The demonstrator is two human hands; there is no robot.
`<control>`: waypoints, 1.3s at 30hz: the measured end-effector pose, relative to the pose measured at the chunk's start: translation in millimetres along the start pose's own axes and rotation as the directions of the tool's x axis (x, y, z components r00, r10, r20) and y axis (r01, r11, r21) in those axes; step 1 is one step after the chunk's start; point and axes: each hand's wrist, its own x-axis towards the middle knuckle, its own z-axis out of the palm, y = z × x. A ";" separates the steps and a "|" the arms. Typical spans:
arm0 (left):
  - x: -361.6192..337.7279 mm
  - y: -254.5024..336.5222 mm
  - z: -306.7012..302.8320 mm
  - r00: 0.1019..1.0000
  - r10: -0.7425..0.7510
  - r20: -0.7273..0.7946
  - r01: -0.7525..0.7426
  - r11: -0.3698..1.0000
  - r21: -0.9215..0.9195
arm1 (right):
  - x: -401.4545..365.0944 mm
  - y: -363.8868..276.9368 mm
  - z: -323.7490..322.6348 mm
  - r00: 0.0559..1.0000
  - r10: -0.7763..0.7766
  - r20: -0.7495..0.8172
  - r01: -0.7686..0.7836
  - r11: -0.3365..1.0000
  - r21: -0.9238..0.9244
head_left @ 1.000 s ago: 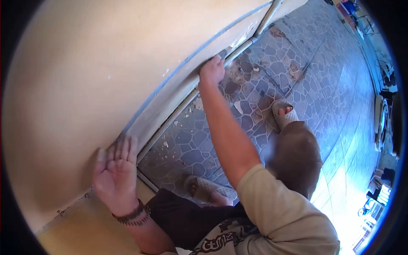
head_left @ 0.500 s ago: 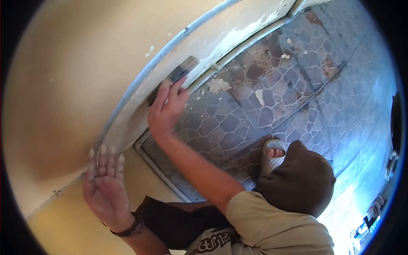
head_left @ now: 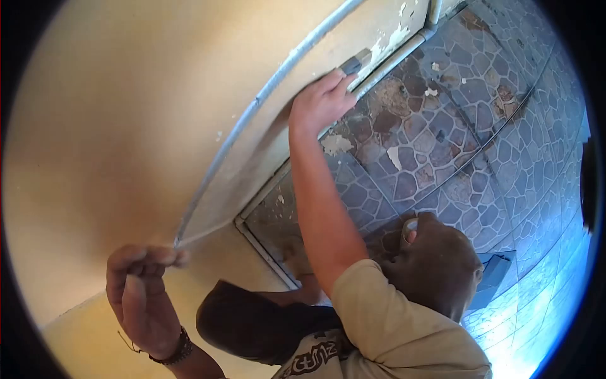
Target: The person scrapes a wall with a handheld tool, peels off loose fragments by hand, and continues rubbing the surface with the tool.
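Note:
My right hand [head_left: 322, 104] grips a flat scraper [head_left: 356, 63], its blade against the low strip of wall [head_left: 315, 63] between a raised grey line [head_left: 255, 101] and the pipe at the floor. Fingers partly hide the handle. Paint is chipped off in white patches [head_left: 394, 38] just beyond the blade. At lower left, my left hand [head_left: 144, 290] is raised near the wall corner, palm partly toward me, fingers loosely bent and thumb apart, with nothing seen in it. A dark bracelet [head_left: 177, 348] circles that wrist.
A pipe [head_left: 394, 58] runs along the wall's base and bends at the corner. Paint flakes [head_left: 338, 144] lie on the stone-patterned floor [head_left: 435, 139]. My dark-covered knees [head_left: 252, 322] are below, and a grey object [head_left: 495, 275] stands on the floor at right.
My right hand has moved up and right along the wall with the scraper. My left hand has bent its outstretched fingers and sits slightly lower. The grey object at right has come into view.

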 end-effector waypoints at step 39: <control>-3.0 -93.1 -55.0 0.982 -0.145 0.119 0.118 0.971 0.210 | -34.5 64.6 -0.6 0.954 -0.297 -0.026 0.297 0.955 -0.019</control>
